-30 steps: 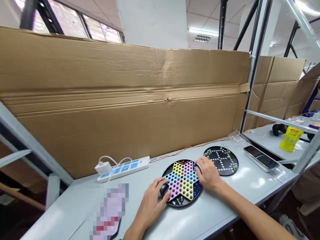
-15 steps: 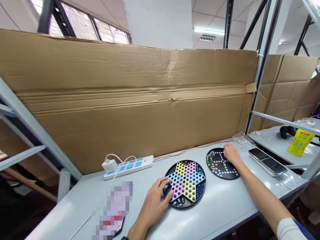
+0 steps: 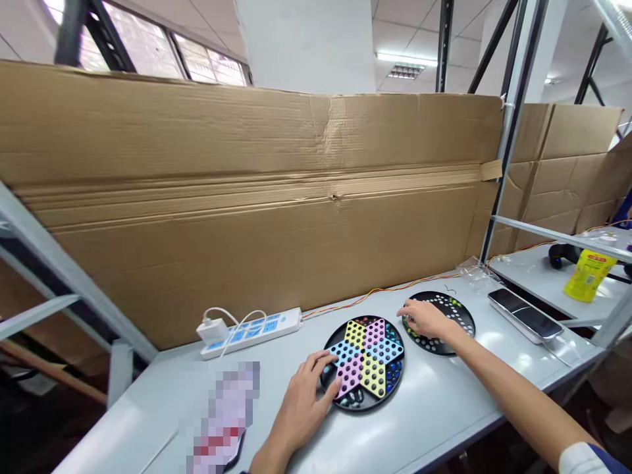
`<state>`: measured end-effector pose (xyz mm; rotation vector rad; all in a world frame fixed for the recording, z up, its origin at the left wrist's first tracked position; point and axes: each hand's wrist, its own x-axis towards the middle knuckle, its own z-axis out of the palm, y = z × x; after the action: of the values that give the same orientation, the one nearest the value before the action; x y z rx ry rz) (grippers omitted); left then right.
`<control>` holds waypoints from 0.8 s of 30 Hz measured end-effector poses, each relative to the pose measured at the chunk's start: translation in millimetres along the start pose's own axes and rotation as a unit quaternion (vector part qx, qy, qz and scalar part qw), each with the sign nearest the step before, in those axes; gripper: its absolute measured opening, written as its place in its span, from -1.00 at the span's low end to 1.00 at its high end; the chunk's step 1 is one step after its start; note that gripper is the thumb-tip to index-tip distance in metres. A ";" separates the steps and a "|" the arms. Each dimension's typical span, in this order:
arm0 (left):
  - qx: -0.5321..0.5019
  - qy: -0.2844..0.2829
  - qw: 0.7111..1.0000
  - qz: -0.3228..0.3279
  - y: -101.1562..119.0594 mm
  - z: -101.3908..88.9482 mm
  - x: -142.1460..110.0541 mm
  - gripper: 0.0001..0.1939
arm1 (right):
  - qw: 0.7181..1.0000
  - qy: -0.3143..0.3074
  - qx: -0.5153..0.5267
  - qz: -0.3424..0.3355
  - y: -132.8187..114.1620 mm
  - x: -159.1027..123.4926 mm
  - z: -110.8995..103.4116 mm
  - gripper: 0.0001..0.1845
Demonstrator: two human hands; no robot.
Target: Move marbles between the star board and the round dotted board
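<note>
A round black Chinese checkers board [image 3: 363, 362] with a coloured star of pegged triangles lies on the grey table. My left hand [image 3: 305, 397] rests on its left rim, fingers spread against the board. A second round black board [image 3: 444, 315] with white dots and small marbles sits just to the right. Over that board's left half lies my right hand [image 3: 423, 318], fingers curled down onto it; whether a marble is pinched I cannot tell.
A white power strip [image 3: 249, 327] with a plugged charger lies behind the boards, and a thin coloured wire [image 3: 375, 293] runs along the cardboard wall [image 3: 276, 197]. A phone [image 3: 526, 315] lies at right. A yellow bottle [image 3: 587, 275] stands on the neighbouring table. A blurred flat item [image 3: 222, 418] lies near left.
My right hand went from the star board to the far side of the dotted board, then drew back onto that board's left half. The left hand stayed on the star board's rim.
</note>
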<state>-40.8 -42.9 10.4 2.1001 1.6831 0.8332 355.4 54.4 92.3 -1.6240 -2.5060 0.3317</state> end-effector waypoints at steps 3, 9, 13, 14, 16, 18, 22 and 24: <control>0.003 -0.010 1.000 0.000 1.1 -1.0 -0.2 -0.49 | 1.000 -0.005 -0.027 0.008 -8.5 -2.4 -1.5 -0.50; 0.002 -0.013 1.000 -0.006 0.8 1.2 -1.4 -0.49 | 0.998 0.025 -0.048 0.022 -0.7 -3.0 0.9 -0.53; 0.002 -0.015 1.000 0.000 -0.4 2.1 -1.5 -0.51 | 0.998 0.041 -0.032 0.036 -0.4 1.5 6.0 -0.60; 0.004 -0.015 1.000 0.002 -0.6 2.3 -1.6 -0.51 | 0.998 0.044 -0.029 0.045 -0.9 2.7 7.2 -0.63; 0.009 -0.013 1.000 0.007 -1.0 3.1 -1.7 -0.52 | 0.997 0.045 -0.028 0.059 -1.1 4.4 8.8 -0.67; 0.012 -0.012 1.000 0.010 -1.6 4.2 -1.9 -0.51 | 0.997 0.046 -0.030 0.061 0.2 5.0 9.2 -0.68; 0.017 -0.011 1.000 0.009 -3.8 6.4 -1.9 -0.51 | 0.996 0.075 0.002 0.045 1.6 3.3 11.1 -0.71; 0.017 -0.014 1.000 0.011 -5.0 7.0 -1.6 -0.52 | 0.992 0.114 0.042 0.014 -5.4 0.2 16.9 -0.72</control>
<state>-40.5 -42.4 1.7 2.1461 1.6757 0.7829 346.6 50.6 77.4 -1.5693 -2.2719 0.2351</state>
